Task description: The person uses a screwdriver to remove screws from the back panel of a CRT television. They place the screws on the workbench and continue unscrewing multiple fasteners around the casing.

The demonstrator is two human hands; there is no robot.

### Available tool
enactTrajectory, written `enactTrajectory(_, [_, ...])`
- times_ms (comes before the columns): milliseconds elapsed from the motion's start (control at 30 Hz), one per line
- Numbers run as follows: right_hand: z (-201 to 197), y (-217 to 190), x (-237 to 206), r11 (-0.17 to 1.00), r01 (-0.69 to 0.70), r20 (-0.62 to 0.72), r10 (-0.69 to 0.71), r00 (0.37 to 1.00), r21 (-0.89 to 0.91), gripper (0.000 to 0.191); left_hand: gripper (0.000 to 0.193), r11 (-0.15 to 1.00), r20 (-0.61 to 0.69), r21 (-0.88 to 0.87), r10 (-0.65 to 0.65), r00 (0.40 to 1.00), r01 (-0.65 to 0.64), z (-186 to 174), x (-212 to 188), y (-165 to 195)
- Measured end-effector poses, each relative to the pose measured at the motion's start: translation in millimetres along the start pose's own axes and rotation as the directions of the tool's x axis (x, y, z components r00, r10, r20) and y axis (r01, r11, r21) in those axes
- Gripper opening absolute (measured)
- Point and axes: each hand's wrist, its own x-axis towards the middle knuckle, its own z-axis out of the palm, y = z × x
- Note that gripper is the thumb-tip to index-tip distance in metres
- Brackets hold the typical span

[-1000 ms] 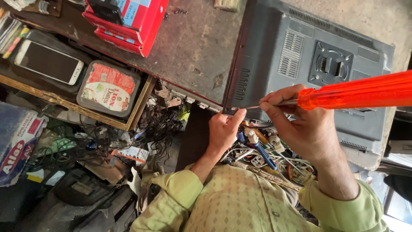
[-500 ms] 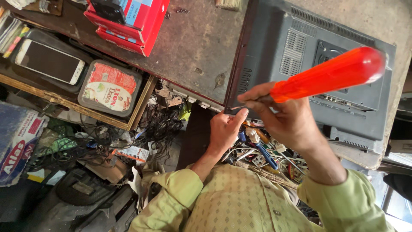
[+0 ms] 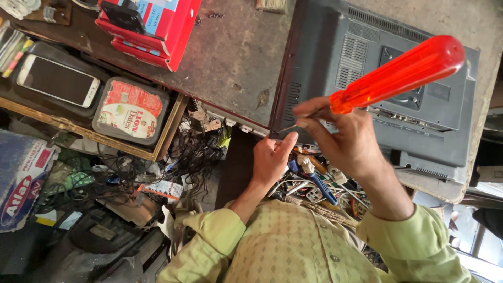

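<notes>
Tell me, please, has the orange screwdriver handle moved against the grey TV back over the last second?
Yes. The orange screwdriver handle in the right hand has swung leftward and tilted up across the grey TV back; its tip stays at the casing's lower corner.

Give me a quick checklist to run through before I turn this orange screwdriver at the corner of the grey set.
1. Grip on tool: right hand wraps the shaft end of the orange-handled screwdriver: ok.
2. Tip seated: the thin metal tip meets the lower corner edge of the grey plastic television back, but the screw head is too small to see: cannot tell.
3. Steadying: left hand presses at that same corner, thumb beside the tip: ok.
4. Set supported: it lies flat on the worn tabletop, corner at the edge: ok.
5. Catch for a dropped screw: tangled cables and plugs lie below: not ok.
</notes>
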Motion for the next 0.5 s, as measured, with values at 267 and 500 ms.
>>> enactTrajectory(267, [-0.3, -4.7, 5.3, 0.998, -0.017, -0.036, 0.015, 0.999, -0.063, 0.015, 0.06, 0.994, -0.029, 0.085, -0.071, 0.997, 0.073, 2.2, -3.1, 0.3])
enactTrajectory(500, [1.6, -1.6, 3.6, 1.0, 0.001, -0.059, -0.001, 0.998, -0.005, 0.013, 0.061, 0.996, -0.045, 0.073, -0.053, 0.998, 0.056, 4.4, -6.2, -2.5])
